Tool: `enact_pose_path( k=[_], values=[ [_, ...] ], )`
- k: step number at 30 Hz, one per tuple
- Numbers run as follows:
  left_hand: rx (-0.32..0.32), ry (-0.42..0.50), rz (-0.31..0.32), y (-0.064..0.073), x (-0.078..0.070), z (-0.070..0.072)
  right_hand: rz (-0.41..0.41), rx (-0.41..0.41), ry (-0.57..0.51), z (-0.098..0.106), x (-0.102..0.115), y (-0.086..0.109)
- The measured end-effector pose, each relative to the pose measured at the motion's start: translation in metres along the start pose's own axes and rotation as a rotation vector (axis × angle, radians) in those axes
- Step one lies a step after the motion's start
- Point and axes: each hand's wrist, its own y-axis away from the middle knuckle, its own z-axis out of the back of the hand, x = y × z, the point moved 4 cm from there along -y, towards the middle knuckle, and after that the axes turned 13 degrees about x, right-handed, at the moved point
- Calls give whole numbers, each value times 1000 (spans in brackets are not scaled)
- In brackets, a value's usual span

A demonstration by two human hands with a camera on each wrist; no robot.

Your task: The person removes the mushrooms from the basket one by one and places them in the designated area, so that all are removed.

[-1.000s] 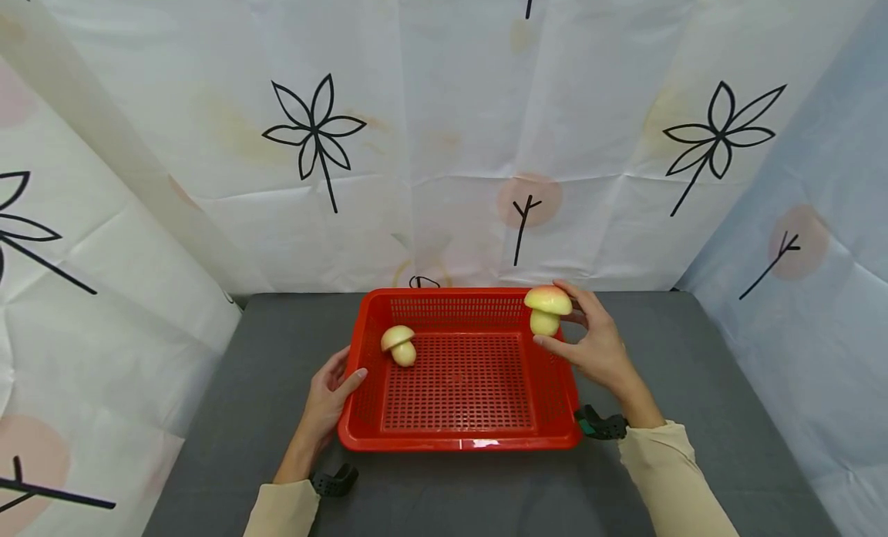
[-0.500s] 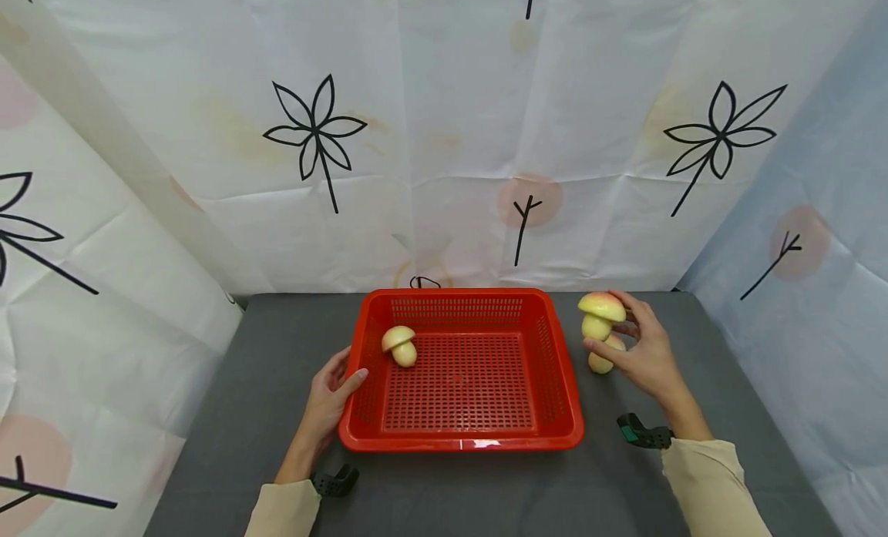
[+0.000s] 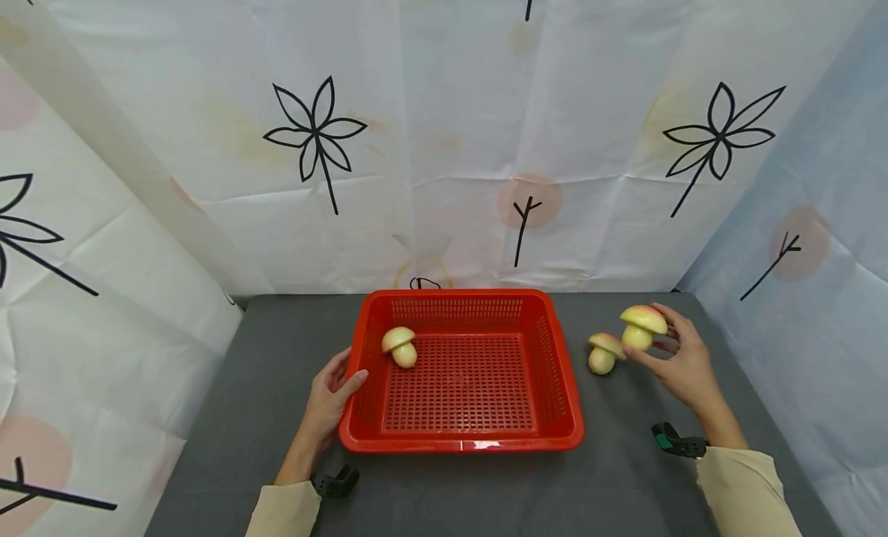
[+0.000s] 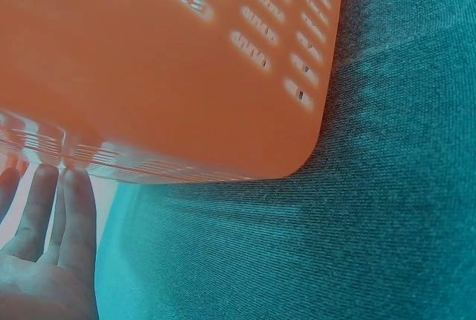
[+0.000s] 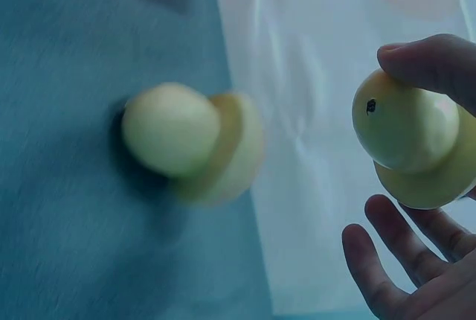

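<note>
Right hand (image 3: 683,364) has carried its pinched mushroom (image 3: 642,326) out of the basket (image 3: 565,383), past another mushroom (image 3: 603,353); one mushroom (image 3: 399,345) remains inside, left hand (image 3: 331,394) flat against basket.

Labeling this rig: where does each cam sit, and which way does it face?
Head: worn on the head, looks forward and down at the red basket on the grey table; both hands and sleeves show.
Left wrist: under the left hand, faces the basket wall; straight fingers show.
Right wrist: under the right hand, faces the held mushroom and a second mushroom.
Shared: head and right wrist both show these two mushrooms.
</note>
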Motion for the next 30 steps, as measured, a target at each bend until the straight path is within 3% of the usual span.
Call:
enact_pose_path(
  k=[18, 30],
  values=[
    [-19, -14, 17, -2, 3, 2, -266, 141, 63, -12, -77, 11],
    [-4, -14, 7, -2, 3, 2, -306, 143, 63, -22, -94, 14]
  ],
)
